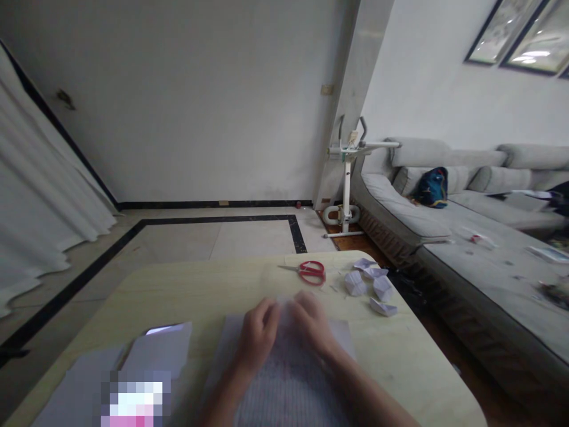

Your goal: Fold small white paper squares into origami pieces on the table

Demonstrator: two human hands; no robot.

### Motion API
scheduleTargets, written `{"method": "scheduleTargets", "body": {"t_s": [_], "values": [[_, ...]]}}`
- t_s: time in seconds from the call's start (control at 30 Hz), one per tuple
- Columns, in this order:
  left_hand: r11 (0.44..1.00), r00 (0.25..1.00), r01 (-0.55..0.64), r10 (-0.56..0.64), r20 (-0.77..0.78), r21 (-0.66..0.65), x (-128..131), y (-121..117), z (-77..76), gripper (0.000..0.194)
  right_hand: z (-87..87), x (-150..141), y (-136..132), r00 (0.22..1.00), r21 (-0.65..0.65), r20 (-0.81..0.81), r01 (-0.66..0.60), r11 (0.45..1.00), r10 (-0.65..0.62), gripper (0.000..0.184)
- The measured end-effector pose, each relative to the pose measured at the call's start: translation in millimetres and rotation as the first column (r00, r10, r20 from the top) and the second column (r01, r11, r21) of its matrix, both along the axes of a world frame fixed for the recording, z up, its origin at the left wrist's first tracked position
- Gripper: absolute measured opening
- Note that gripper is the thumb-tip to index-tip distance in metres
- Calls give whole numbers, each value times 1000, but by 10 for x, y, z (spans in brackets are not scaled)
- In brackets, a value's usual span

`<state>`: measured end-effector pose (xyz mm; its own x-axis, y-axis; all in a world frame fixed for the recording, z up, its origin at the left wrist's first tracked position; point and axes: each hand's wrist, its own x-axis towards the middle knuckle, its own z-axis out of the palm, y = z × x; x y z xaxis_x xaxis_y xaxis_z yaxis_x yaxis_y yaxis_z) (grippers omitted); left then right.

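Observation:
A large sheet of lined paper (284,394) lies on the pale wooden table in front of me. Over its far edge are both of my hands, close together and smeared by motion. My left hand (259,329) has its fingers curled in. My right hand (311,323) is bent the same way, its fingertips blurred. Between the fingers shows a pale piece of paper (284,314), its shape unclear. Beyond the hands lie red-handled scissors (312,273), blades pointing left. Several folded paper pieces (355,283) sit at the far right of the table.
Left on the table (178,284) are a stack of white papers (166,350) and a blurred-out bright patch. Small paper scraps lie near the scissors. Beyond stand a white exercise machine (347,190) and a grey sofa (471,237) with a blue bag (433,187).

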<state>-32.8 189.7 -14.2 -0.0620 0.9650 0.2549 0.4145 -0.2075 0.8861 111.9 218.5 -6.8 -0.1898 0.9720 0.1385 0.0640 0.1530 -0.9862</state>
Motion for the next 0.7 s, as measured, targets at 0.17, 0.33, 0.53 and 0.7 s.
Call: {"method": "scheduleTargets", "body": {"t_s": [0.17,0.33,0.53,0.7], "values": [[1000,1000,9,-9,-14,3,-5,0,-27,34,-15,3,1,999,11,47,25,1000,-25,31],[1000,1000,8,-8,13,-8,0,-38,17,36,-49,22,-15,1000,-19,13,-3,1000,3,34],[999,997,-36,36,70,-3,48,-58,33,36,-24,36,-16,1000,-1,25,3,1000,-3,35],[999,995,-24,27,96,-36,60,-56,-11,40,19,71,-17,996,32,85,-18,999,16,34]]}}
